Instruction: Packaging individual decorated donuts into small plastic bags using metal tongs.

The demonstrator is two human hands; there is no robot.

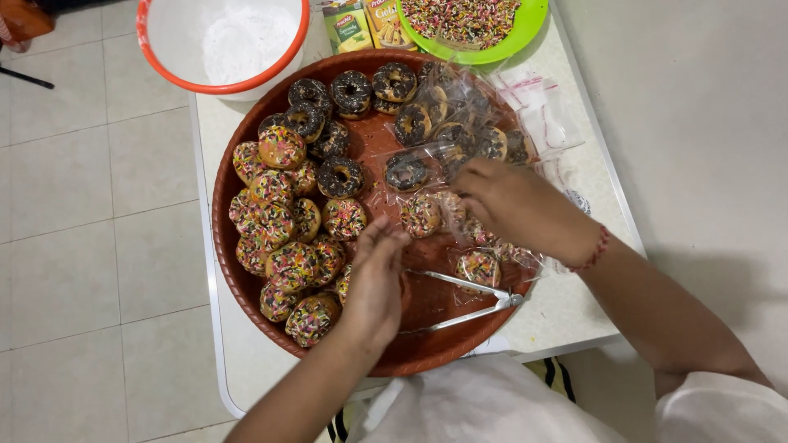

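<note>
A round brown tray (226,246) holds several small doughnuts: rainbow-sprinkled ones (281,148) on the left and chocolate-glazed ones (352,90) at the top. Clear plastic bags (435,164) with doughnuts inside lie across the tray's right half. My right hand (513,205) rests on these bags, fingers curled onto the plastic over a sprinkled doughnut (421,215). My left hand (376,279) reaches in from below, its fingertips touching the edge of the same bag. Metal tongs (468,299) lie on the tray just right of my left hand.
The tray sits on a small white table (566,312) over a tiled floor. Behind it stand a white bowl with an orange rim (156,49) holding white powder, two green and yellow boxes (365,25), and a green plate of sprinkles (525,29). Empty zip bags (550,111) lie at right.
</note>
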